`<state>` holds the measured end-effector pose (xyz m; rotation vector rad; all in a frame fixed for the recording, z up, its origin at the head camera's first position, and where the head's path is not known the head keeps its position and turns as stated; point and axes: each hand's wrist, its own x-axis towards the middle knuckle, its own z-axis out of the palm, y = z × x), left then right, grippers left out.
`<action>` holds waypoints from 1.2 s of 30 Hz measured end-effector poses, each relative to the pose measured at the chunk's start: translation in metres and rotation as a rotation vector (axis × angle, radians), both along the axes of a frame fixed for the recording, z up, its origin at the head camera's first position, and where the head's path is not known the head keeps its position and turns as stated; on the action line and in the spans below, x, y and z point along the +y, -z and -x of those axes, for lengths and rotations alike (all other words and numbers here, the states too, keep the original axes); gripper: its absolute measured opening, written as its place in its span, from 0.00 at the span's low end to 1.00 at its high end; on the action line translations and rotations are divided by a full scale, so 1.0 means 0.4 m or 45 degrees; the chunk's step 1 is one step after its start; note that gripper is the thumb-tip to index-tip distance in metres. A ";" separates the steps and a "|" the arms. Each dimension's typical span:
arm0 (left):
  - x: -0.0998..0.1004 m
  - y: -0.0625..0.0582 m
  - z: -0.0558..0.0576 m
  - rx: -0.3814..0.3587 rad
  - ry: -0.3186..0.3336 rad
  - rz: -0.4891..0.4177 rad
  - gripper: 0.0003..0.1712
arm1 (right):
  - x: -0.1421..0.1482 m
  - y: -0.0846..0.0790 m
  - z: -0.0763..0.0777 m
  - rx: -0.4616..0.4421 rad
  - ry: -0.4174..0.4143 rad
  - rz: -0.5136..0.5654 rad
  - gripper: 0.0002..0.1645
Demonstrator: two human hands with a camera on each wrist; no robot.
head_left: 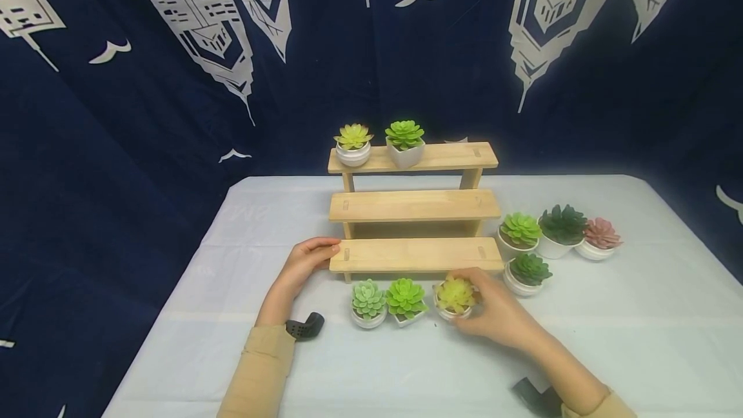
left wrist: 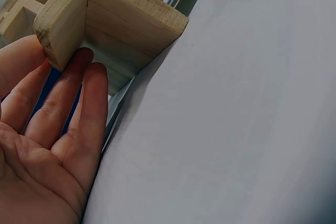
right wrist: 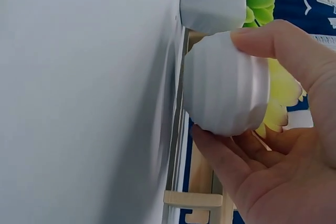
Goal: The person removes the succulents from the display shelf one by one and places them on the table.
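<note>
My right hand (head_left: 499, 311) grips a small yellow-green potted succulent (head_left: 455, 294) by its pot, in front of the lowest step of a wooden three-tier stand (head_left: 415, 255). In the right wrist view, thumb and fingers stand around the ribbed white pot (right wrist: 226, 85). My left hand (head_left: 307, 260) holds the left end of that lowest step; in the left wrist view the fingers (left wrist: 94, 98) reach under the board (left wrist: 65, 24). Left of the gripped plant sit a pale green succulent (head_left: 368, 302) and a bright green one (head_left: 406, 300). The top step bears a yellowish succulent (head_left: 353, 144) and a green one (head_left: 405, 142).
Right of the stand cluster a light green succulent (head_left: 519, 231), a dark green one (head_left: 562, 224), a pink one (head_left: 600, 235) and a mid-green one (head_left: 528, 271). A white cloth covers the table (head_left: 638, 340). Behind hangs a dark blue printed curtain (head_left: 371, 69).
</note>
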<state>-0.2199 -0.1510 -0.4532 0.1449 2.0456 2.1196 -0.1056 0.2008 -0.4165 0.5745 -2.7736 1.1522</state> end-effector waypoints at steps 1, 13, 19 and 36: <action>0.000 0.000 0.000 0.000 0.001 -0.001 0.22 | -0.001 0.001 0.000 -0.006 -0.005 0.002 0.41; 0.001 -0.003 -0.005 0.000 0.002 0.001 0.22 | -0.002 0.012 0.004 -0.079 -0.034 -0.033 0.42; 0.002 -0.006 -0.004 0.003 0.000 -0.006 0.22 | 0.005 -0.010 0.011 -0.133 -0.067 -0.085 0.45; 0.003 -0.004 -0.004 0.008 -0.005 -0.003 0.21 | 0.019 -0.183 0.102 -0.100 -0.154 0.156 0.50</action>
